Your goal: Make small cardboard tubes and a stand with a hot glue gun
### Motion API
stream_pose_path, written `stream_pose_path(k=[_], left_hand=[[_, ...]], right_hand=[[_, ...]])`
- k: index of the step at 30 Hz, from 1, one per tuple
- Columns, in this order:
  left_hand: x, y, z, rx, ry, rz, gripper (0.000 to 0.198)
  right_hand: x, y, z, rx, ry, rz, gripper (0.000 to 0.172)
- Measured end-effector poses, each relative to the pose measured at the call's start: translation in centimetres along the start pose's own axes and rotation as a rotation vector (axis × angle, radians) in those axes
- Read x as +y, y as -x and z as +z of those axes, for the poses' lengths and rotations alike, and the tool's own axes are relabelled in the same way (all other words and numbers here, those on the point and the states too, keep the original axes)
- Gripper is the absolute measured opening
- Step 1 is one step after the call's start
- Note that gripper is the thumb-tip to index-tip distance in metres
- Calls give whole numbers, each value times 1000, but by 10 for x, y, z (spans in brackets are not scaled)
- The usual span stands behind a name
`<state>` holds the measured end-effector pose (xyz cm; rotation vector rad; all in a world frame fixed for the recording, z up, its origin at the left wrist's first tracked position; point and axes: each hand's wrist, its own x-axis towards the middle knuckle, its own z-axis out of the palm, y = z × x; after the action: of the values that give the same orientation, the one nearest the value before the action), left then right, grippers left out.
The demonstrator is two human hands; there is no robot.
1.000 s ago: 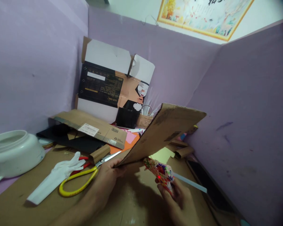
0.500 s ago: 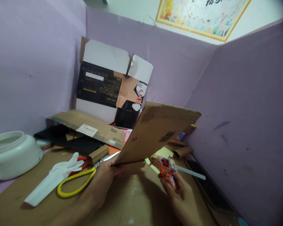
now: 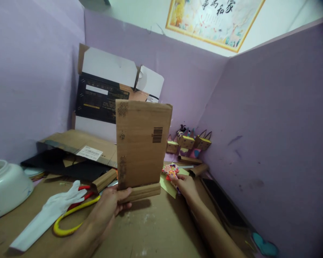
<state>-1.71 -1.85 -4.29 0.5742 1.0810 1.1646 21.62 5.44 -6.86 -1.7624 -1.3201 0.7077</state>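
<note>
My left hand (image 3: 110, 208) grips the lower left corner of a brown cardboard panel (image 3: 141, 150), which stands upright with a folded strip along its bottom edge and a barcode on its face. My right hand (image 3: 185, 184) is closed on a colourful patterned item (image 3: 171, 171) beside the panel, over pale yellow-green paper (image 3: 168, 186). Just left of my left hand lie yellow-handled scissors (image 3: 60, 225), partly under my forearm, and a white glove-like item (image 3: 47, 215) over red handles (image 3: 83, 187).
An opened printed box (image 3: 104, 64) leans on the back wall. Flattened cardboard (image 3: 67, 138) and black sheets (image 3: 83, 170) lie before it. A white pot (image 3: 9, 190) stands left. Small decorated boxes (image 3: 187, 142) sit behind; a dark flat object (image 3: 223, 204) lies right.
The panel has turned upright and moved left, uncovering the small boxes. My right hand has moved forward and lowered the patterned item to the paper. The camera view has shifted right.
</note>
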Motion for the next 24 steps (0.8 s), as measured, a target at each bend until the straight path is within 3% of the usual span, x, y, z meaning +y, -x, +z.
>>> stream_pose_path(k=[4,6,9,11,13,18,24], left_hand=[[-2,0,-2,-16,29,4,17],[-4,-1,-3,-28,51,2,19],[-5,0,-3,-68,71,-7,18],[-4,1,-2,-82,76,-10,18],[-3,4,0,-66,82,-5,17],[-4,8,5,-125,95,31,12],[-13,9,7,-142,115,32,29]], right_hand=[[-10,14,-8,133,130,-69,29],[-18,26,-14,83,63,-157,36],[-28,46,-17,-353,-315,-313,56],[-33,59,-15,-621,-511,-330,71],[-36,69,-9,-715,-612,-260,67],[-31,78,13,-590,-710,-5,47],[-29,76,20,-526,-877,79,41]])
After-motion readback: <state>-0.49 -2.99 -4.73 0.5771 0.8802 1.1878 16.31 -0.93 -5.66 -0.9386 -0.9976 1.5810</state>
